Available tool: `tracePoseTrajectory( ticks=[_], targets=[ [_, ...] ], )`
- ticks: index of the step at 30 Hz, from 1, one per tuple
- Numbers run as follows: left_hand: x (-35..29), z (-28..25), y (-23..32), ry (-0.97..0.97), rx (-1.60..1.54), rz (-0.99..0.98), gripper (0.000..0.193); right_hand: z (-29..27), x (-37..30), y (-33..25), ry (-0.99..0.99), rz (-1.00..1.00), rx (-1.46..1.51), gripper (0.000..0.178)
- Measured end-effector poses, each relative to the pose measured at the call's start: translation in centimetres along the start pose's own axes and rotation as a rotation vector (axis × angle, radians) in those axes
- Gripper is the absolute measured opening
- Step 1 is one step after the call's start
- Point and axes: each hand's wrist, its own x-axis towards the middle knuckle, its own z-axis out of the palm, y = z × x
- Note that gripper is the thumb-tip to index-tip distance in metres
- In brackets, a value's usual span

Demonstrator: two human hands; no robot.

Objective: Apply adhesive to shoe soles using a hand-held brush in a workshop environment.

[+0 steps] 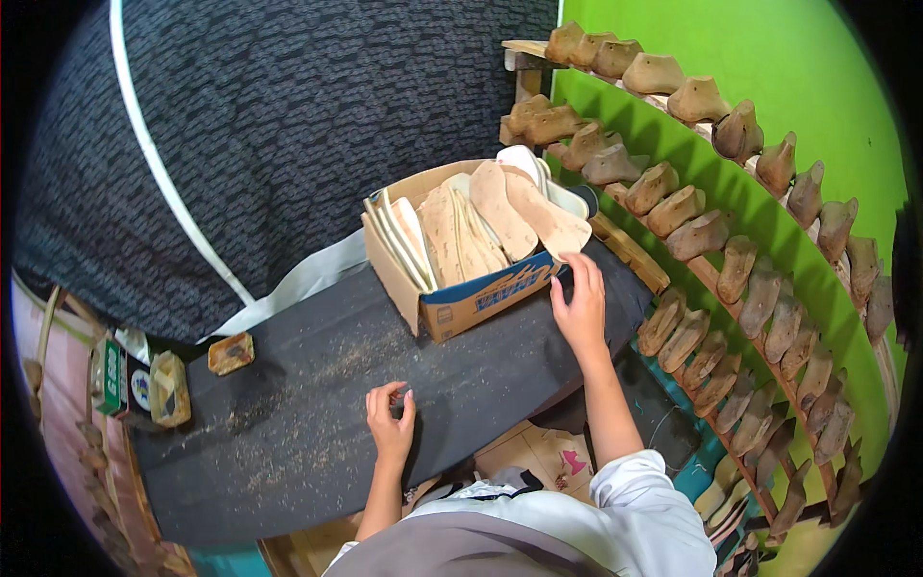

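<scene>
- We see the right hand at the front right corner of an open cardboard box; its fingertips are at the lower end of a tan insole, and we cannot tell if they grip it or only meet its edge.
- This insole lies slanted on top of the box's contents, with its lower end over the blue front rim.
- Next to it, we find another tan insole, and to the left more insoles stand packed close together inside.
- The left hand is partly open above the near side of the desk, its fingers bent, its thumb apart, holding nothing.
- The box sits at the far side of the desk, whose dark surface carries scattered pale crumbs.
- At the left end, we notice a small brownish tray, a yellowish plastic tub and a green box.
- On our right, wooden shoe lasts stand in rows along racks before a green wall.
</scene>
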Motion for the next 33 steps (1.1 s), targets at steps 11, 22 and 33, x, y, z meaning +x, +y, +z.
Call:
tracePoseTrajectory(
  ticks=[11,22,33],
  targets=[
    [3.4,6.3,0.9,-0.063,0.024,0.129,0.017,4.7,5.5,5.4,-0.132,-0.077,-0.287,0.049],
    [1.3,8.7,1.4,0.087,0.054,-0.027,0.015,0.4,8.4,4.8,-0.087,-0.102,-0.125,0.045],
    [0.5,3.9,1.9,0.169,-0.019,-0.172,0.015,2.4,2.4,-2.5,-0.172,-0.064,0.505,0.061]
  ],
)
